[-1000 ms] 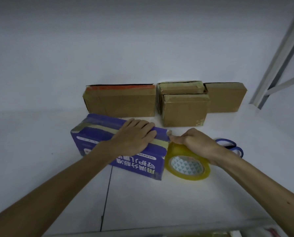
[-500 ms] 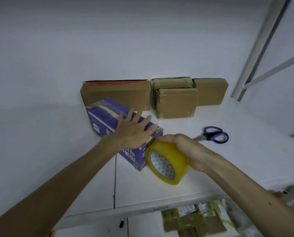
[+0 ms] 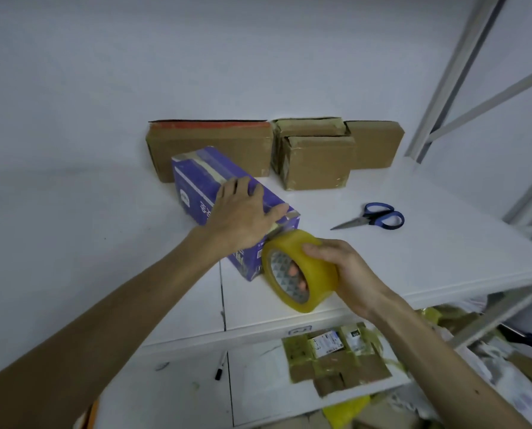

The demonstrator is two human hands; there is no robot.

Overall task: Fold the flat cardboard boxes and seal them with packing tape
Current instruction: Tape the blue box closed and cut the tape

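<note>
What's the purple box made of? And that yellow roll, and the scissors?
The purple box looks like printed cardboard, with sharp folded edges. The tape roll looks like shiny, see-through yellowish plastic film wound on a patterned core, probably card. The scissors seem to have grey metal blades and smooth blue plastic handles.

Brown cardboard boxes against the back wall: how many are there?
4: the wide brown cardboard box with a red top edge, left; the small front box, middle; the rear box behind it; the right-hand box. Others may hide behind.
</note>
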